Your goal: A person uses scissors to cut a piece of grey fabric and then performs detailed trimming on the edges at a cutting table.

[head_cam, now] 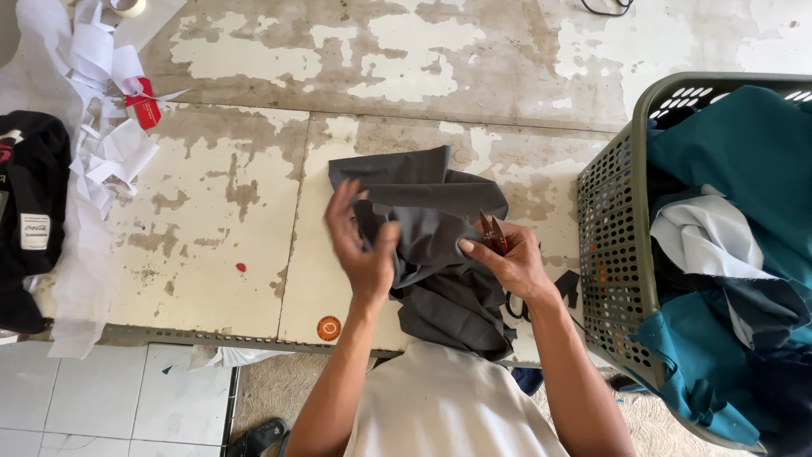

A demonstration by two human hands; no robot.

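A dark grey piece of cloth (431, 228) lies bunched on the worn white table (228, 220), hanging over its front edge. My left hand (359, 241) is raised over the cloth's left side, thumb pinching a fold, fingers spread. My right hand (507, 258) presses its thumb onto the cloth and holds small thread snips (493, 230) with reddish-brown handles between its fingers.
A green perforated laundry basket (613, 254) full of teal, white and dark garments stands at the right. White paper strips and a red tag (139, 108) lie at the far left beside black clothing (30, 211). A sandal (258, 436) lies on the floor below.
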